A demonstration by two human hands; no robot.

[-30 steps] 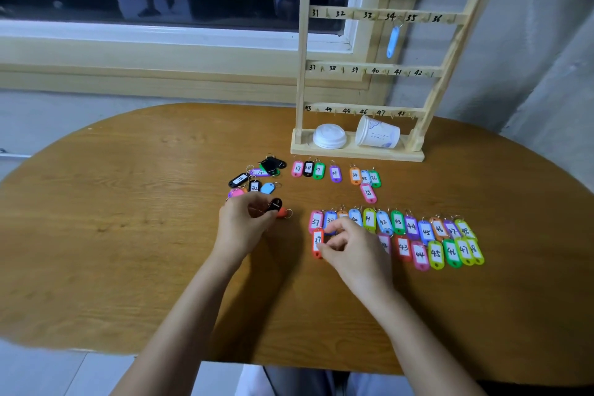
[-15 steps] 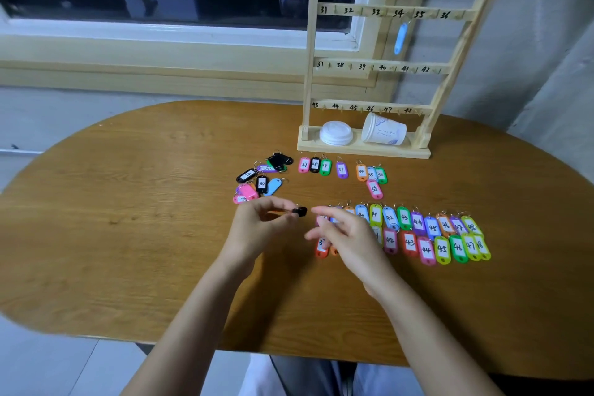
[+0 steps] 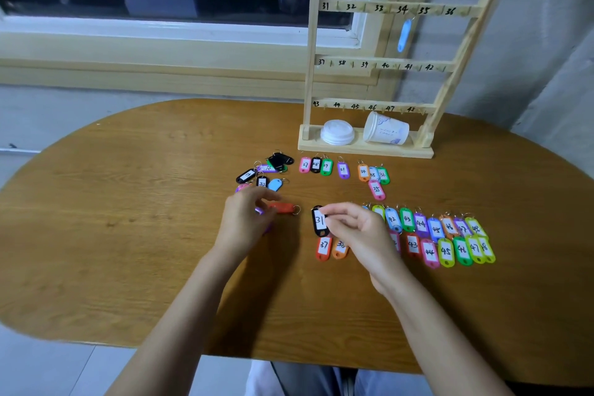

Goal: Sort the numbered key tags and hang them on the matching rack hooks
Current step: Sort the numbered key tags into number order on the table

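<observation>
— On your right hand (image 3: pixel 356 230) the fingertips (image 3: pixel 332 210) pinch black tag 31 (image 3: pixel 319 222) by its top end, just above the 37 tag (image 3: pixel 323 247).

— Your left hand (image 3: pixel 244 222) curls round a red tag (image 3: pixel 283 208). I'd set 31 label-up beside the purple 31 (image 3: pixel 343 169), before the rack (image 3: pixel 309 74).

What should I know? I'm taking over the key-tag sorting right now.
Right hand: pinches black tag 31.
Left hand: holds a red tag.
Rack: only one blue tag hangs, under the 31-36 bar.
Done: numbered rows up to 48 are laid out on the table.
Left: sort the loose heap, then hang nearly everything.
</observation>
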